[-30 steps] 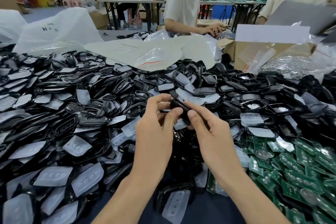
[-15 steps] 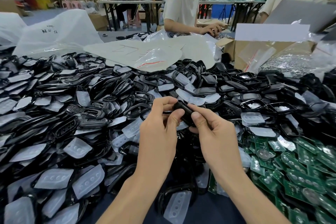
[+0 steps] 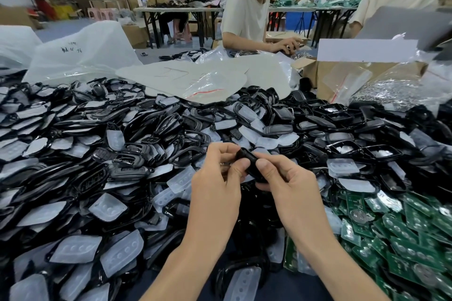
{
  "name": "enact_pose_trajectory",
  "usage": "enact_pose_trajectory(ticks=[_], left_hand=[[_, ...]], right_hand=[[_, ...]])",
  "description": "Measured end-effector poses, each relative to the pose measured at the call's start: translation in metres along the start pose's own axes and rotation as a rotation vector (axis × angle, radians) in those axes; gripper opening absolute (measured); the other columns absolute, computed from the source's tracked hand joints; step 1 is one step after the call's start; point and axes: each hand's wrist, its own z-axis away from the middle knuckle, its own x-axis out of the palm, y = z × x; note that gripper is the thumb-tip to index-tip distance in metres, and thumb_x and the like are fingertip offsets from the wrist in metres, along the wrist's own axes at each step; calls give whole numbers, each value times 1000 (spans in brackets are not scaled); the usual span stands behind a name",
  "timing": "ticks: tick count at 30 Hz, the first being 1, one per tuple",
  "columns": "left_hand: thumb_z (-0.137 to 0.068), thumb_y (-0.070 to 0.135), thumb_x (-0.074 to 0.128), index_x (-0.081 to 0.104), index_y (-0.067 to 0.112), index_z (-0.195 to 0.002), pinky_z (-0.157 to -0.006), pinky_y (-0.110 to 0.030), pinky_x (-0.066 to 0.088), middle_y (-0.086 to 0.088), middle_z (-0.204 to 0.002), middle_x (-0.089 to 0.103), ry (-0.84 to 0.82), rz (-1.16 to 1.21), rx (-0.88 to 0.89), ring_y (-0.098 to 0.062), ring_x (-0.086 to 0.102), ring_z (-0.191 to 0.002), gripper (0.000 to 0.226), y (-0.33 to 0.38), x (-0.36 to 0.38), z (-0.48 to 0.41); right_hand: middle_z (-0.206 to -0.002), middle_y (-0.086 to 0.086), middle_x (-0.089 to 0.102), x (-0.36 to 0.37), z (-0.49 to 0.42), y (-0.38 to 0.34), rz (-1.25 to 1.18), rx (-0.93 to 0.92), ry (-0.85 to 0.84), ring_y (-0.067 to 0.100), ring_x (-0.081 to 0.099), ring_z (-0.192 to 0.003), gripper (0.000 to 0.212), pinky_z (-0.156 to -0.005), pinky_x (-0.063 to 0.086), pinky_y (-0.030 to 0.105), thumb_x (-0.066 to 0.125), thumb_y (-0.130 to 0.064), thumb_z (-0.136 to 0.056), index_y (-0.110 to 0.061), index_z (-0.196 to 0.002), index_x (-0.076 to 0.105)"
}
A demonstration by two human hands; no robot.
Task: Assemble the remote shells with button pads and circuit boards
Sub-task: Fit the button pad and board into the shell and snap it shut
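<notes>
A black remote shell (image 3: 250, 163) is held above the heap at the middle of the view, gripped from both sides. My left hand (image 3: 216, 186) pinches its left end with thumb and fingers. My right hand (image 3: 287, 187) presses its thumb on the shell's top and wraps the fingers under it. Most of the shell is hidden by the fingers. Translucent button pads (image 3: 107, 208) and black shells (image 3: 127, 161) lie heaped across the table. Green circuit boards (image 3: 401, 232) are piled at the lower right.
Clear plastic bags (image 3: 80, 54) and a flat white sheet (image 3: 195, 76) lie behind the heap. An open cardboard box (image 3: 325, 80) with a bag of small metal parts (image 3: 391, 93) stands at the back right. Two people sit across the table, another farther back.
Both hands have shifted slightly on the shell; my right thumb has slid along its top. The shell stays at about the same place above the heap.
</notes>
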Motion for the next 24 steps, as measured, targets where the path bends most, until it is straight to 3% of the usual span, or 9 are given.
enact_pose_trajectory(ticks=[4,9,13,16,18,22,24], left_hand=[[-96,23,66,54,50,-97,-73,-17,53,24,-101,66,10,-43,-5,-6,72,-84,30,-2,2,0],[-95,18,69,58,47,-93,-70,-15,53,20,-94,69,6,1,-30,-5,72,-79,31,-2,2,1],[-96,14,67,62,44,-91,-73,-28,59,13,-91,73,2,42,-60,-8,73,-77,30,-2,2,0],[-98,14,63,65,41,-90,-77,-39,60,8,-88,74,4,63,-74,-11,72,-77,28,-3,2,0],[-99,14,62,65,40,-90,-76,-38,61,7,-87,73,4,78,-93,-12,72,-75,28,-2,2,0],[-99,13,63,66,39,-88,-72,-37,62,6,-85,73,19,114,-131,-15,73,-72,28,-3,2,-4],[-99,13,62,66,39,-88,-71,-35,62,5,-84,73,20,125,-140,-16,73,-72,29,-3,2,-4]], right_hand=[[-93,-16,76,0,0,2,26,8,26,4,73,-91,16,-82,62,31,62,-24,-100,-26,-105,77],[-89,-17,76,0,0,6,71,-18,73,5,73,-85,20,-77,62,27,61,-21,-101,-34,-95,75],[-87,-22,74,-1,0,5,108,-46,79,6,73,-79,26,-72,60,20,61,-23,-101,-42,-87,72],[-84,-17,75,-1,0,7,129,-43,97,14,73,-75,25,-71,61,25,60,-25,-101,-42,-86,71],[-83,-12,75,0,0,8,134,-30,96,17,72,-75,23,-70,62,28,59,-27,-102,-41,-89,71],[-85,-24,74,1,0,7,130,-16,67,3,72,-76,17,-65,54,12,58,-32,-101,-40,-97,73],[-86,-25,74,1,0,6,115,-19,50,2,72,-78,17,-65,54,12,59,-34,-100,-41,-98,74]])
